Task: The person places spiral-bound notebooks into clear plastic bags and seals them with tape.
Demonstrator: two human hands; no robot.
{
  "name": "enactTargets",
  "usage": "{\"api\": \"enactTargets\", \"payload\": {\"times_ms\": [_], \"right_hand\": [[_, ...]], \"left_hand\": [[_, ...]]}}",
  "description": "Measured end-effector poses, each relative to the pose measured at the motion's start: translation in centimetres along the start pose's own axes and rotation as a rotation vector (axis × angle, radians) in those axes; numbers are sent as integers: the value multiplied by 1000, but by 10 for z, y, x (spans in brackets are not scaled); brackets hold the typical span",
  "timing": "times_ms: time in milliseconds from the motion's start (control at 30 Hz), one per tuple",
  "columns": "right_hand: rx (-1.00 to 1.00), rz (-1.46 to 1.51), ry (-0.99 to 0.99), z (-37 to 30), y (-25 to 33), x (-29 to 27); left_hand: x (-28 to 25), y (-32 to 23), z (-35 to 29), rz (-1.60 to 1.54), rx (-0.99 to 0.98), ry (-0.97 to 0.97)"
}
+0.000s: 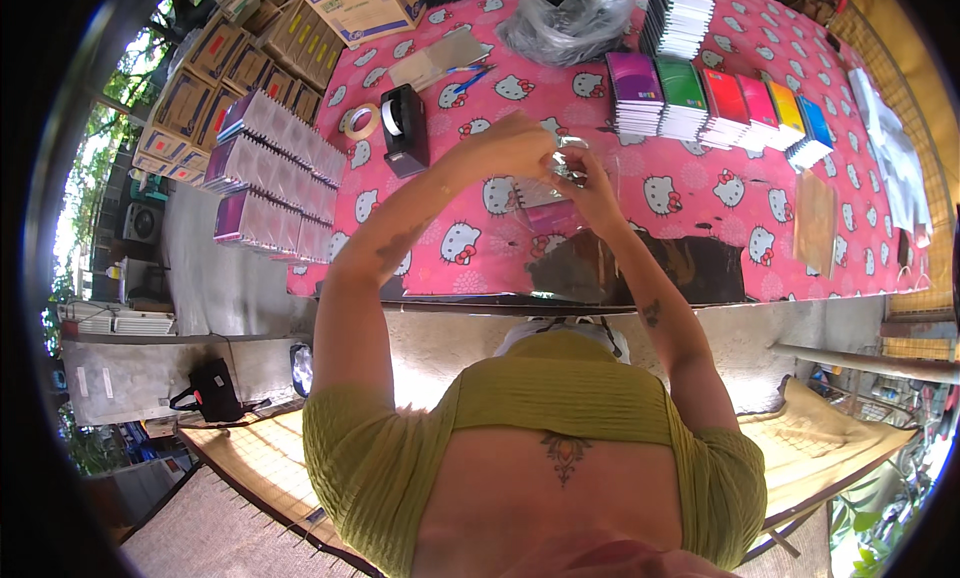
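My left hand (518, 146) is closed over the table, its fingers turned toward the right hand. Close beside it my right hand (590, 186) pinches a shiny piece of clear plastic (572, 154). The plastic gleams between both hands and seems to spread down toward me. Beneath it lies a spiral notebook (550, 216) with a purple part, seen through the film. My left fingertips are partly hidden. To the left of my hands stand a black tape dispenser (407, 138) and a roll of tan tape (362, 122).
Stacked spiral notebooks (270, 178) stand at the left edge, with cardboard boxes (200, 88) behind. Colored notebook piles (680, 103) line the far right. A grey plastic bag (565, 23), pens (468, 80) and a brown board (815, 223) rest on the pink tablecloth (660, 193), torn near me.
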State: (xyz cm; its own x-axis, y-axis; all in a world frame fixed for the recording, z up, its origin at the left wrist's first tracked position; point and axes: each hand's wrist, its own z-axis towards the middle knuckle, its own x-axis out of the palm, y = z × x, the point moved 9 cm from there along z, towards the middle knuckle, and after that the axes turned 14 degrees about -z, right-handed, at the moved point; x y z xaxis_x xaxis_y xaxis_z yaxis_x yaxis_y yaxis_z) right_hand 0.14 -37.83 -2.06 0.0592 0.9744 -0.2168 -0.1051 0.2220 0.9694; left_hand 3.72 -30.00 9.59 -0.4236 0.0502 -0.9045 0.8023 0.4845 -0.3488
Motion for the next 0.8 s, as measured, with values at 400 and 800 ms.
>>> {"api": "enactTargets", "payload": {"times_ms": [400, 800], "right_hand": [[39, 380, -73, -10, -5, 10], [568, 943, 212, -106, -95, 79]], "left_hand": [[126, 106, 0, -1625, -338, -171], [53, -16, -29, -44, -307, -532]]}}
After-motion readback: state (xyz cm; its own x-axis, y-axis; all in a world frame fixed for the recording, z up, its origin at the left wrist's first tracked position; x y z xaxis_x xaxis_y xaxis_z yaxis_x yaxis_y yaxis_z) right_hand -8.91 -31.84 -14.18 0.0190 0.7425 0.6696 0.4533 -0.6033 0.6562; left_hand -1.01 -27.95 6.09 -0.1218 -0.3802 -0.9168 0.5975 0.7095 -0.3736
